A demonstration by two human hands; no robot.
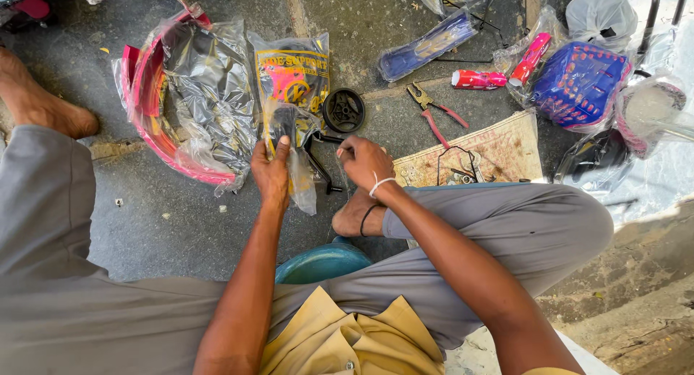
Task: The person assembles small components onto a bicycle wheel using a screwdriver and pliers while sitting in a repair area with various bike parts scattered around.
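Note:
My left hand grips a clear plastic bag with a black part inside, thumb pressed on its top. My right hand is closed on a black metal bracket that sticks out of that bag. A small black wheel lies on the stone floor just beyond both hands. Behind it stands a printed yellow and pink plastic packet.
Pink mudguards wrapped in plastic lie at left. Red-handled pliers, a blue wrapped part, pink grips, a blue basket in plastic and a cardboard sheet with small hardware lie at right. I sit on a teal stool.

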